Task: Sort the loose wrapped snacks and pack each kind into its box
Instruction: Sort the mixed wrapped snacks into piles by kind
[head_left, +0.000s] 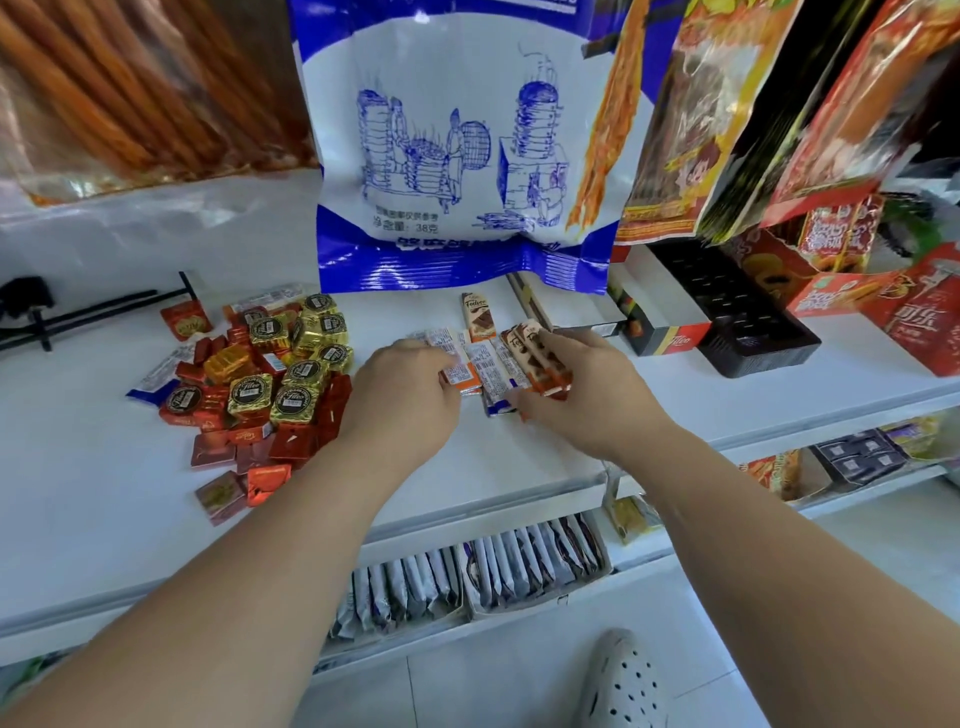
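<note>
Left hand (402, 395): palm down on the white shelf (104, 467), fingers curled over the left end of the row of slim white-backed wrapped bars (485, 371) lying face down between my hands.

Right hand (582, 395): fingers clenched round a bundle of brown-and-orange wrapped bars (540, 364), held on edge just above the right end of that row.

Single brown wrapped bar (477, 317): face up, just beyond the row, apart from it.

Heap of gold and red foil-wrapped squares (270, 374): left of my left hand, loose on the shelf, gold ones mostly on top and far, red ones spilling near.

Open red-and-black cardboard box (660, 322): far right of my right hand.

Black plastic tray (748, 322): just right of that box.

Blue-and-white printed bag (457, 145): hanging above the far edge of the shelf.
</note>
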